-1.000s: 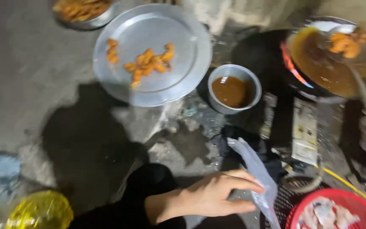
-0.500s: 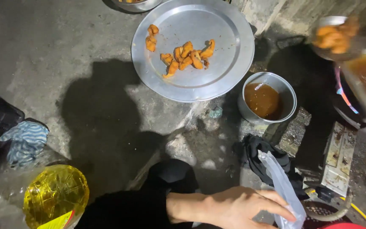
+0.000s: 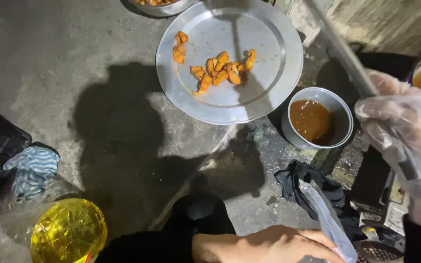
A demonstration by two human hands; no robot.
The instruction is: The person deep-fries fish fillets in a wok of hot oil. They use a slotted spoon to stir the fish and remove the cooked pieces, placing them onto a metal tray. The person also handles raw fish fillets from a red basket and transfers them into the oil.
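Now my right hand (image 3: pixel 405 141), in a crinkly clear glove, has fingers wrapped round a long metal handle (image 3: pixel 347 53) at the right. My bare left hand (image 3: pixel 274 243), near, pinches a soft plastic bag (image 3: pixel 327 219).

The concrete floor (image 3: pixel 74 58) bears a metal tray (image 3: pixel 269 92), sauce bowl (image 3: pixel 343 117), black cloth (image 3: pixel 313 187), striped rag (image 3: pixel 32 168).

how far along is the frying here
Done: a few orange fried pieces lie on the round metal tray. In hand: the gloved right hand grips a long metal handle, and the bare left hand pinches a clear plastic bag. Left: much of the tray is bare.
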